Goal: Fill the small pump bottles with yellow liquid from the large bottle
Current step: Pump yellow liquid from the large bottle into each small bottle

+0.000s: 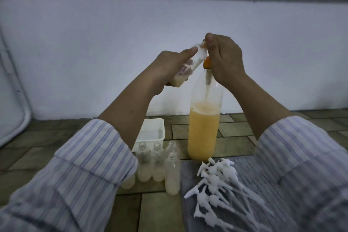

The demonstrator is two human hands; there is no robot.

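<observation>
A large clear bottle (204, 130) stands upright on the tiled floor, about half full of yellow liquid. An orange pump head (263, 63) sits at its neck, its tube reaching down inside. My right hand (224, 60) grips the pump top from above with curled fingers. My left hand (169, 66) holds a small clear bottle (190, 64) tilted, its mouth up against the pump spout; pale liquid lies in its lower end. Several small open bottles (157, 164) with pale liquid at the bottom stand in front of me.
A white plastic tray (153, 132) sits behind the small bottles. A pile of white pump tops (222, 188) lies on a grey cloth (250, 167) at the right. A white wall rises close behind, and a folded white frame (13, 88) leans at the left.
</observation>
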